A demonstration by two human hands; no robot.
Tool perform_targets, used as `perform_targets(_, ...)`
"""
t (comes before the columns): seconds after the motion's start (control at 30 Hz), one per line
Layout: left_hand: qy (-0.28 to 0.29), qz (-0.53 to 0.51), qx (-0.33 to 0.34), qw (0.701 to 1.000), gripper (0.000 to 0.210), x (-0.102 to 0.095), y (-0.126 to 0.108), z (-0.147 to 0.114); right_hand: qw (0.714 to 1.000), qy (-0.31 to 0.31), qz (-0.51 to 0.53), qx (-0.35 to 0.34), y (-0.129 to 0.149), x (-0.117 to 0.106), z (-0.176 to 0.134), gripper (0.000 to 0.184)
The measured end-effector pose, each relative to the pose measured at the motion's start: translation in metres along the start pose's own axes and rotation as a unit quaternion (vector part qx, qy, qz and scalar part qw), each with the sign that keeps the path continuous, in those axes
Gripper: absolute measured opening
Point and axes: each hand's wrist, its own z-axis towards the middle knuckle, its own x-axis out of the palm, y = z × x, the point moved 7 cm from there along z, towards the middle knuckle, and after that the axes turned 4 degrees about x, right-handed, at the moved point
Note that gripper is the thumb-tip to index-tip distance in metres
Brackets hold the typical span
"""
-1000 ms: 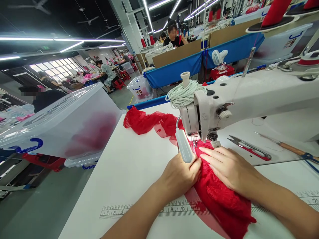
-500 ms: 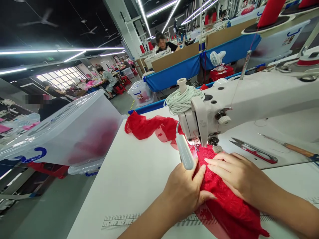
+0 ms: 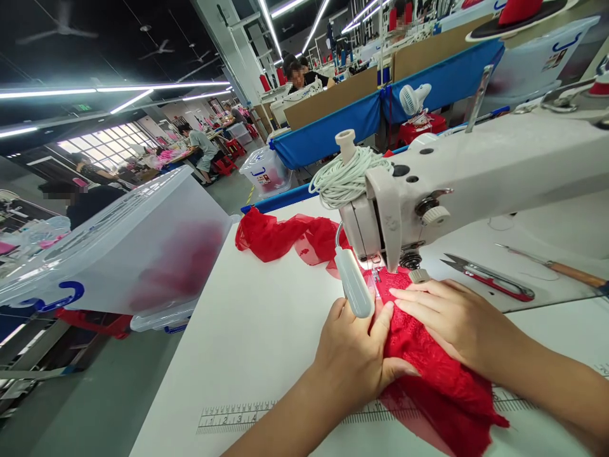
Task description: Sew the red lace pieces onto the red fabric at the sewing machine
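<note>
Red lace fabric [image 3: 428,362] with a sheer part lies under the needle area of a white sewing machine [image 3: 499,165]. My left hand [image 3: 354,355] rests on the fabric's left edge, thumb and index finger spread; its other fingers are partly hidden behind a small grey-white lamp [image 3: 354,285]. Flat on the lace, my right hand [image 3: 451,317] has its fingers stretched toward the presser foot [image 3: 375,274]. Both hands are open and press on the cloth. Beyond the needle, more sheer red fabric [image 3: 271,235] trails across the white table [image 3: 257,317].
Thread snips [image 3: 490,277] and a wooden-handled tool [image 3: 566,270] lie right of the needle. A cord coil [image 3: 349,178] sits on the machine head. A ruler scale [image 3: 233,416] marks the near table. Clear plastic bins [image 3: 143,247] stand left; people work beyond.
The camera view has shifted slightly, with the machine appearing a little lower at right. The near end of the red fabric has drawn slightly toward the machine. Both hands keep their places on it.
</note>
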Motion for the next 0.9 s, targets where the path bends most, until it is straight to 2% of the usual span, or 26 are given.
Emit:
perform_targets(0.23, 0.002, 0.011, -0.004, 1.0, 0.089, 0.004, 0.006, 0.002, 1.0, 0.012, -0.005, 0.018, -0.006, 0.003, 0.003, 0.037)
perform_targets(0.53, -0.01, 0.016, -0.006, 1.0, 0.084, 0.005, 0.01, 0.007, 1.0, 0.019, -0.022, 0.004, -0.011, 0.006, 0.009, 0.032)
perform_targets(0.63, -0.028, -0.019, 0.025, 0.999, 0.089, -0.001, 0.008, 0.008, 1.0, 0.021, -0.015, 0.006, -0.011, 0.006, 0.006, 0.035)
perform_targets(0.77, 0.004, -0.074, 0.066, 0.995, 0.081, -0.003, 0.002, 0.011, 1.0, 0.013, 0.013, -0.018, -0.006, 0.004, 0.001, 0.037)
perform_targets(0.9, 0.017, -0.061, 0.032, 0.997, 0.072, -0.004, 0.004, 0.014, 1.0, -0.005, 0.015, -0.022, -0.006, 0.002, -0.001, 0.036)
